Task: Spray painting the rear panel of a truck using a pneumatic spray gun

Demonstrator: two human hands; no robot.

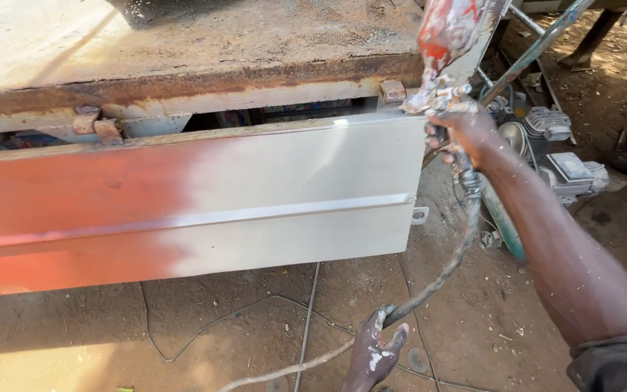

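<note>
My right hand [466, 131] grips a paint-splattered spray gun [448, 51] at the upper right, its cup smeared red and white, beside the right end of a long metal panel [306, 196]. The panel's left part is painted orange-red and its right part is pale grey. A hose [459, 250] runs down from the gun. My left hand [375, 352], flecked with white paint, holds that hose near the bottom edge, above the ground.
A rusty metal slab [183, 43] lies above the panel, with hinges [107, 129] along the edge. An air compressor motor [556, 156] sits on the dirt at the right. Thin cables [306, 312] cross the cracked ground below the panel.
</note>
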